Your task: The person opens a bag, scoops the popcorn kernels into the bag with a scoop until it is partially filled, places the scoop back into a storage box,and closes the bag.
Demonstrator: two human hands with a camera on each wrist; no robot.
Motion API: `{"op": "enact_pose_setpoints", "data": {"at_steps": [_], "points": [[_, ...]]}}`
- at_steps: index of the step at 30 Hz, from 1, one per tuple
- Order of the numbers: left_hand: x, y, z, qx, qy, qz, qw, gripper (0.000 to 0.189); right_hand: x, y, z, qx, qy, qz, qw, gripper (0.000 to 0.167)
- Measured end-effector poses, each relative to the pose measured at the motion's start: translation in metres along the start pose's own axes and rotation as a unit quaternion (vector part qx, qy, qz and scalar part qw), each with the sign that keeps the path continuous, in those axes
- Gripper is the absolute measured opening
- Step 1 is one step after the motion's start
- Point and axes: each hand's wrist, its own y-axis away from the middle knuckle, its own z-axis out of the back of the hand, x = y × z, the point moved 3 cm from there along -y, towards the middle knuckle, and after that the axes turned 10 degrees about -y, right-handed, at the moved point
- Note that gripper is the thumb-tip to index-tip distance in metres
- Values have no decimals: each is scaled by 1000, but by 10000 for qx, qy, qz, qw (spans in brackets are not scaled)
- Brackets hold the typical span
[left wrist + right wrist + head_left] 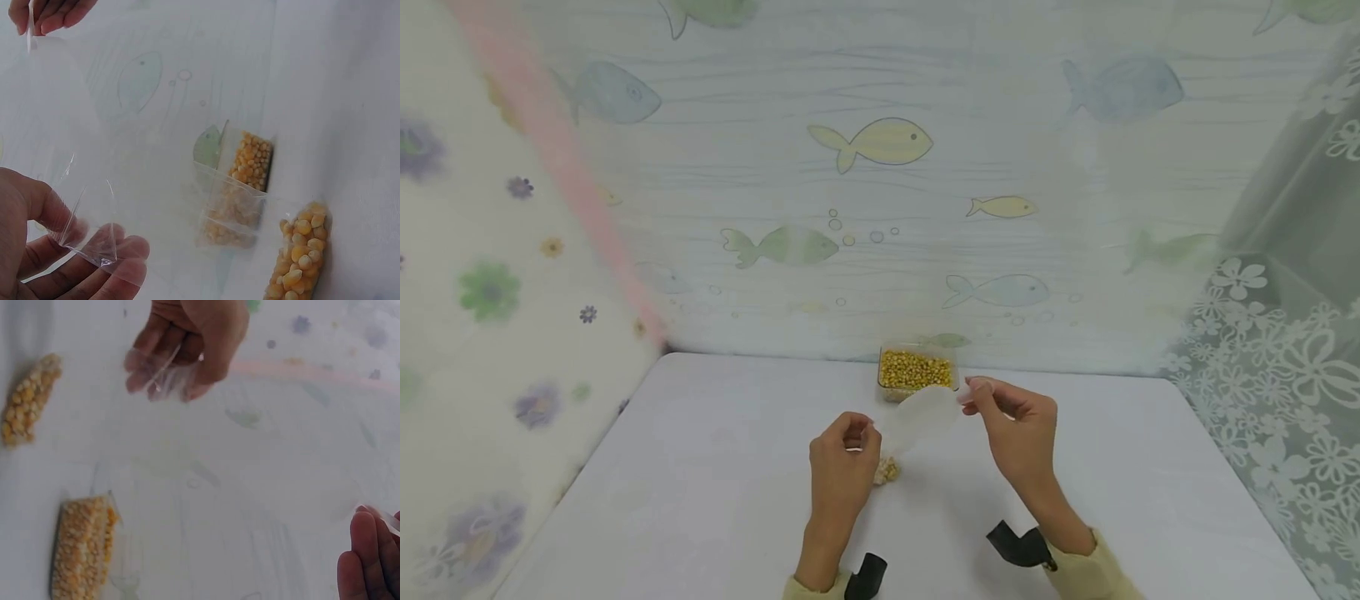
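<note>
A thin, clear plastic bag (921, 417) is stretched between my two hands above the table. My left hand (844, 467) pinches one side of it between thumb and fingers; the crumpled film (94, 244) shows at those fingertips in the left wrist view. On the other side, my right hand (1021, 427) pinches the bag higher up and farther from me. Yellow corn kernels (887, 470) form a clump low down beside the left hand, seemingly in the bag's bottom. Behind the bag stands a clear rectangular container (892, 395) of corn kernels (916, 368).
The white-covered table (722, 467) runs back to a wall hanging (880, 67) with drawn fish. A flowered cloth (490, 350) hangs at the left, and lace (1285, 400) at the right. Black wrist mounts (1019, 546) sit at both cuffs.
</note>
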Motion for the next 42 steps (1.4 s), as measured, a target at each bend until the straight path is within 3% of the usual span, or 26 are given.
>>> {"op": "enact_pose_setpoints", "data": {"at_steps": [7, 14, 22, 26, 35, 42], "points": [[2, 0, 0, -2, 52, -64, 10000, 8, -1, -25, 15, -451, -173, 709, 9963, 12], [3, -1, -1, 0, 142, -56, 9999, 9, -43, -32, 19, -680, 335, 540, 9957, 15], [3, 0, -1, 0, 136, -54, 9999, 9, -85, -34, 11, -308, 1227, 796, 9888, 15], [2, 0, -1, 15, 148, -27, 9999, 9, -98, -34, 9, -168, 1335, 878, 9870, 14], [1, -1, -1, -10, 150, -66, 9999, 9, -119, -32, 4, -284, 1063, 599, 9921, 14], [1, 0, -1, -6, 145, -30, 9999, 9, -133, -34, 1, -750, 338, -508, 9953, 20]]}}
